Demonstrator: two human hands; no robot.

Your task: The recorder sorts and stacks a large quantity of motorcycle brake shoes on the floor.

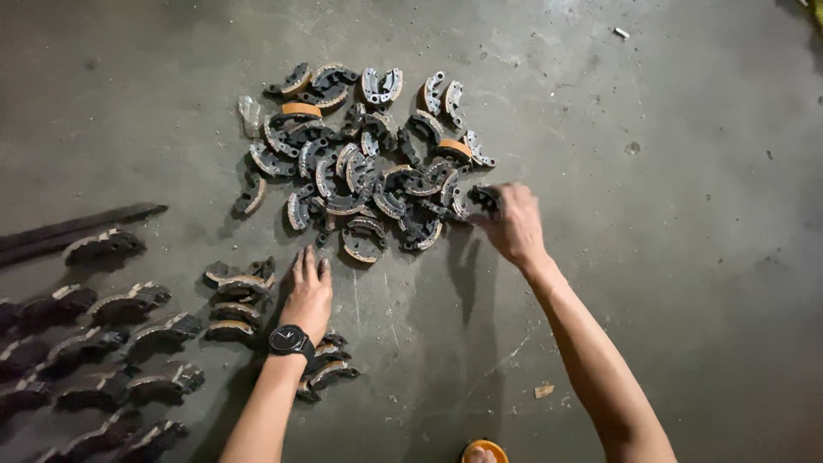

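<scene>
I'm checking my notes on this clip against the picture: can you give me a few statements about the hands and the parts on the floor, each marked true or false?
1. The right hand grips a curved metal part at the right edge of the loose pile. True.
2. The left hand is raised in the air. False: it rests flat on the concrete floor, palm down.
3. The left wrist bears a black watch. True.
4. The parts at far left lie in a jumbled heap. False: those curved parts are laid out in rows.
5. A small stack of parts lies just left of the left hand. True.
</scene>
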